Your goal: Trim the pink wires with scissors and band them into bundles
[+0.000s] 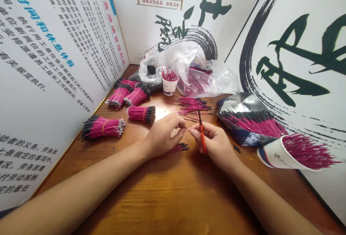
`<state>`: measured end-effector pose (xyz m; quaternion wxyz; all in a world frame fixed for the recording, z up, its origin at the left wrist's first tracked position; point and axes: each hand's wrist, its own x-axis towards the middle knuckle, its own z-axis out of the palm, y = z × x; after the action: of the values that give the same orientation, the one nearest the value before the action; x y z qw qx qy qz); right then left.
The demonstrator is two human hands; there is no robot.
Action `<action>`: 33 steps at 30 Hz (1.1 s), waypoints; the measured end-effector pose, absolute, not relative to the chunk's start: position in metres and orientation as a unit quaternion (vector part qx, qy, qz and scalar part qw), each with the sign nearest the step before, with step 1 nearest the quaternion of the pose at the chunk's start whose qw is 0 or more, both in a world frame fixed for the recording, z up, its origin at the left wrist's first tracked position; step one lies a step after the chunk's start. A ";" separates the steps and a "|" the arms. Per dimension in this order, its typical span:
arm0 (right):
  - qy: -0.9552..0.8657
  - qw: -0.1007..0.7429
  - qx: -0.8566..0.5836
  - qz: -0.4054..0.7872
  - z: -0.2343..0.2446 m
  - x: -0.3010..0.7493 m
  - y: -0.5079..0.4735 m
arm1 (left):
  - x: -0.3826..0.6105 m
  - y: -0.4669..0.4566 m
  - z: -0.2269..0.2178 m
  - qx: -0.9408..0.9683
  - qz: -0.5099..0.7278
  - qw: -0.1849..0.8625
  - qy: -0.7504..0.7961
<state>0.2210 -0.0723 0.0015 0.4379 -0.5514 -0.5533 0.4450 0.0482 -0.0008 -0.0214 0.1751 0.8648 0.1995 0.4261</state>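
My left hand (162, 134) is closed in a pinch on a thin black-tipped wire end, over a small bunch of pink wires (180, 147) lying on the wooden table (167, 199). My right hand (213, 143) is closed round an orange-handled tool (201, 131) that stands upright between its fingers, its dark tip pointing away from me. The fingertips of both hands almost meet in the middle. Loose pink wires (192, 105) lie just beyond the hands.
Banded bundles of pink wires (104, 127) (142, 113) (127, 92) lie at the left. A paper cup (169, 83) of wires and clear plastic bags (200, 72) stand at the back. A foil bag of wires (250, 121) and a tipped cup (281, 154) lie right. Printed boards wall the table.
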 end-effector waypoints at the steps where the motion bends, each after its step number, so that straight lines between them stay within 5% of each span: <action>1: -0.543 0.446 -0.546 0.456 0.002 0.221 -0.073 | 0.049 -0.002 -0.021 0.869 0.422 0.174 0.189; 33: -0.506 0.479 -0.499 0.515 0.004 0.218 -0.073 | 0.048 -0.008 -0.019 0.840 0.379 0.312 0.233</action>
<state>0.2176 -0.0731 0.0045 0.4791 -0.4992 -0.5059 0.5151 0.0476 -0.0077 -0.0194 0.3117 0.8396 0.2326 0.3792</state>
